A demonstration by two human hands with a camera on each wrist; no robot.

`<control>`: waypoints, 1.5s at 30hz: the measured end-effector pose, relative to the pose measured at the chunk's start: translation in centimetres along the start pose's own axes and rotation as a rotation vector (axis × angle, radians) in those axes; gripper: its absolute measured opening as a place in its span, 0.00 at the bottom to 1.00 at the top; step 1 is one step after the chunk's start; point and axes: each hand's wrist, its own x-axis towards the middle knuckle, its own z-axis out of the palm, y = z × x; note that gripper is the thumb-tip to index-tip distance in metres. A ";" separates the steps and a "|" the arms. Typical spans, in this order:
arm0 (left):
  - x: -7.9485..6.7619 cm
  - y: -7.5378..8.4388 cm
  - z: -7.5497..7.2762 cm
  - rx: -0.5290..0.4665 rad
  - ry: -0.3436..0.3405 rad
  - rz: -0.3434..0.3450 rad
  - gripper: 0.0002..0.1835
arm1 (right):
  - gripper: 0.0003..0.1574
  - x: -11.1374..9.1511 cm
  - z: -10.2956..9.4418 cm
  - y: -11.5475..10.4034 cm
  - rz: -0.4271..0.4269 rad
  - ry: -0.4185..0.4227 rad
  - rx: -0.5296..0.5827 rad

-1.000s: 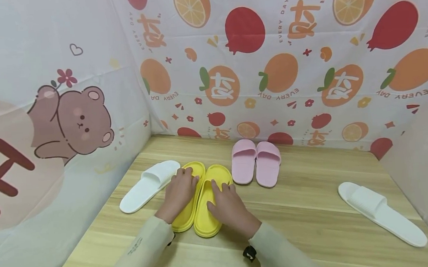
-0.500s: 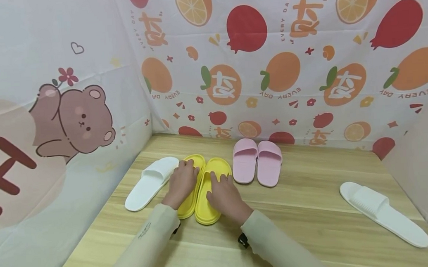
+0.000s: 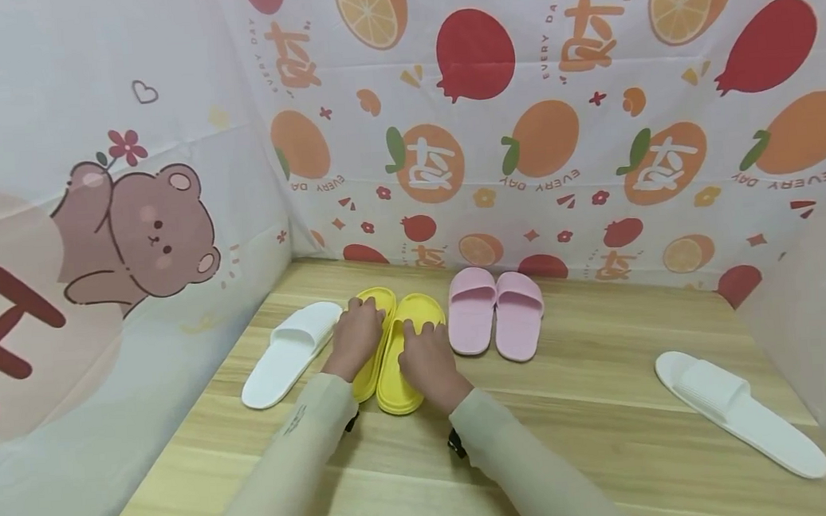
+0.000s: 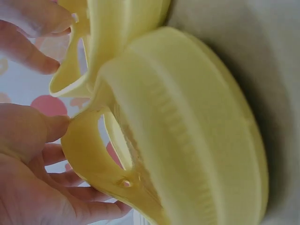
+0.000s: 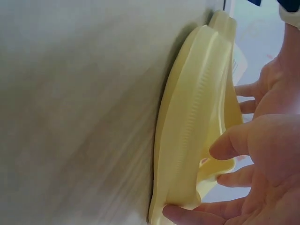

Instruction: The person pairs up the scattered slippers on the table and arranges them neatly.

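Note:
Two yellow slide slippers lie side by side on the wooden floor, toes toward the far wall. My left hand (image 3: 358, 338) grips the strap of the left yellow slipper (image 3: 366, 379); in the left wrist view the thumb is at the strap's edge and the fingers reach around its outer side. My right hand (image 3: 431, 366) holds the right yellow slipper (image 3: 396, 377) at its strap. In the right wrist view its thumb (image 5: 229, 145) is at the foot opening, with one finger against the outer side of the sole. The hands hide much of both straps.
Left of the yellow pair lies a white slipper (image 3: 277, 371), angled outward. A pink pair (image 3: 471, 330) stands just right of them, close to the patterned back wall (image 3: 378, 164). Another white slipper (image 3: 770, 429) lies far right on the wooden floor (image 3: 583, 430).
Both hands have slid the yellow slippers forward, toward the back wall and level with the pink pair. The left white slipper has shifted slightly; the pink pair has stayed put.

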 end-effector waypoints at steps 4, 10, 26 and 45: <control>0.9 0.2 0.1 -0.024 -0.031 -0.038 0.22 | 0.30 0.9 0.0 0.3 0.024 -0.029 0.028; 2.4 0.1 0.6 -0.046 -0.037 -0.061 0.22 | 0.35 1.8 0.0 0.3 0.092 -0.091 0.139; 4.9 0.2 0.8 -0.075 -0.043 -0.081 0.20 | 0.35 4.4 0.6 1.4 0.118 -0.148 0.085; 7.2 0.3 0.7 -0.081 -0.078 -0.085 0.19 | 0.35 6.8 0.7 2.4 0.128 -0.162 -0.021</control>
